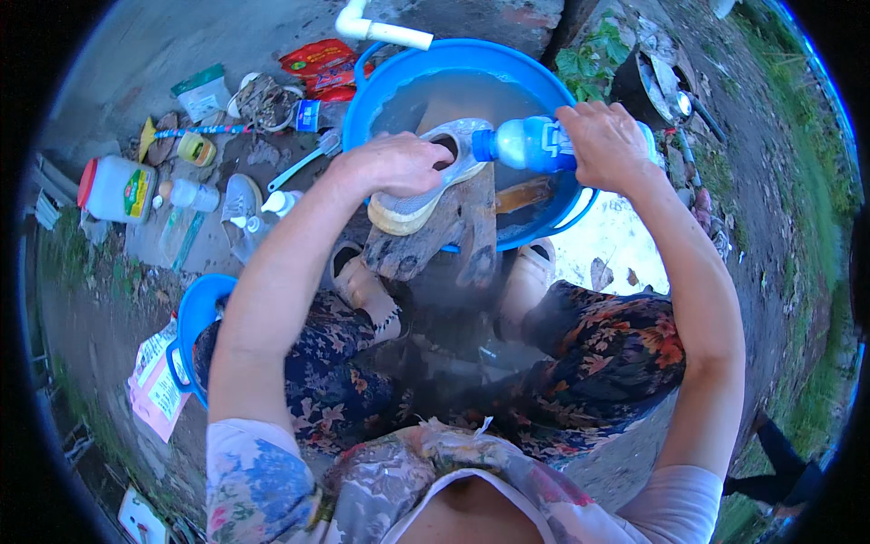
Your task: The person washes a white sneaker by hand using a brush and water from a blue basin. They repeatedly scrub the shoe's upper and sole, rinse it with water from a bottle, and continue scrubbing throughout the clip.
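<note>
A pale grey sneaker (419, 205) lies on a worn wooden board (476, 227) that rests across a blue basin (361, 104). My left hand (399, 165) is closed on the sneaker at its opening, with fingers curled at the edge. Beside it, my right hand (609, 145) grips a clear plastic bottle (524, 145) with blue parts. The bottle is tipped nearly level, its blue end pointing at the sneaker and close to it. Whether anything flows from it I cannot tell. Cloudy water (399, 109) stands in the basin.
A white pipe (385, 34) juts over the basin's far rim. To the left are a scrub brush (304, 163), another sneaker (241, 198), small bottles, red packets (322, 63) and a red-lidded tub (118, 189). A smaller blue basin (195, 317) stands by my left knee; a black bucket (639, 86) stands far right.
</note>
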`<action>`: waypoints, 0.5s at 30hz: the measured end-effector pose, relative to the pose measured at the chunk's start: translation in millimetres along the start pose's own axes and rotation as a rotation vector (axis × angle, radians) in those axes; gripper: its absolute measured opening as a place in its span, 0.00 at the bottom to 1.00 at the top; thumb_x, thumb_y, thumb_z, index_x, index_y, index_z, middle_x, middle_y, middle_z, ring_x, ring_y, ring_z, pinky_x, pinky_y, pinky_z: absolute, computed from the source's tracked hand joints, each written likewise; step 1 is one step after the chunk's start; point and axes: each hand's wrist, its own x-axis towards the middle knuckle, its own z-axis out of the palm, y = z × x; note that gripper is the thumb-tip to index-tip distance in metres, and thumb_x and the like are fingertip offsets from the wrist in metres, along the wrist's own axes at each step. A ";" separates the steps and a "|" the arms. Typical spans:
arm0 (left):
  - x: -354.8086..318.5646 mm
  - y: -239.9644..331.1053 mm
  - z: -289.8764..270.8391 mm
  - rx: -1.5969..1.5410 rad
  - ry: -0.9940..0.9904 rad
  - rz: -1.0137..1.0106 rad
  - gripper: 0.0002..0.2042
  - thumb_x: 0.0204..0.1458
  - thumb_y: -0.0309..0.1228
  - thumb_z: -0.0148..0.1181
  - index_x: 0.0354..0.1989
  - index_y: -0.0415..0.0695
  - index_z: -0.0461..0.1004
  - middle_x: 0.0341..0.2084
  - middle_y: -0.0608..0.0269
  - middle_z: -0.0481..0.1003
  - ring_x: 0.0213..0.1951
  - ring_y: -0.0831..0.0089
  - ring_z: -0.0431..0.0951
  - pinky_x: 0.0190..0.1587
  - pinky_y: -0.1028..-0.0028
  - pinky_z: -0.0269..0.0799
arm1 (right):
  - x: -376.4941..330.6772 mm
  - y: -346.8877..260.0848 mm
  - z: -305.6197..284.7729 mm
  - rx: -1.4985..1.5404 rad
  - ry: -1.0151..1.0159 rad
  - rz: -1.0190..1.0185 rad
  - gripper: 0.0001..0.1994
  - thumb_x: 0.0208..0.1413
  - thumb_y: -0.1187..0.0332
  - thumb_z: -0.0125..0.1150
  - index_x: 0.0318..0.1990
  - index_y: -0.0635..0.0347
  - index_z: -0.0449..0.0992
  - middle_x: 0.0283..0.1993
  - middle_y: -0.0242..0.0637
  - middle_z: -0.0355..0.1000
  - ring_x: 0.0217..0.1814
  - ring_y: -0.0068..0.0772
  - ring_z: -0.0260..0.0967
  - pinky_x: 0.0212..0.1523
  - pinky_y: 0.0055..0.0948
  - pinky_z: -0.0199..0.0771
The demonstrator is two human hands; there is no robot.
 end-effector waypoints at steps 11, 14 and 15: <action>-35.7 -47.8 56.9 -0.164 0.567 0.081 0.15 0.48 0.25 0.52 0.45 0.47 0.75 0.56 0.49 0.61 0.58 0.52 0.60 0.58 0.62 0.58 | -1.0 -36.1 -23.9 -0.070 0.229 -0.229 0.20 0.36 0.72 0.66 0.42 0.55 0.72 0.38 0.37 0.73 0.44 0.38 0.71 0.47 0.33 0.67; -41.6 -54.2 48.5 -0.282 0.437 0.039 0.16 0.51 0.28 0.49 0.49 0.46 0.72 0.57 0.46 0.61 0.59 0.52 0.61 0.60 0.62 0.58 | -4.3 -42.8 -26.0 -0.020 0.235 -0.278 0.20 0.36 0.71 0.67 0.42 0.55 0.72 0.37 0.37 0.72 0.44 0.37 0.71 0.47 0.33 0.67; -44.6 -57.3 46.1 -0.285 0.385 0.052 0.16 0.52 0.29 0.48 0.50 0.45 0.71 0.57 0.45 0.61 0.58 0.53 0.62 0.59 0.63 0.59 | -2.4 -44.3 -29.9 -0.038 0.226 -0.290 0.20 0.37 0.70 0.67 0.42 0.55 0.72 0.38 0.36 0.72 0.45 0.37 0.70 0.47 0.33 0.67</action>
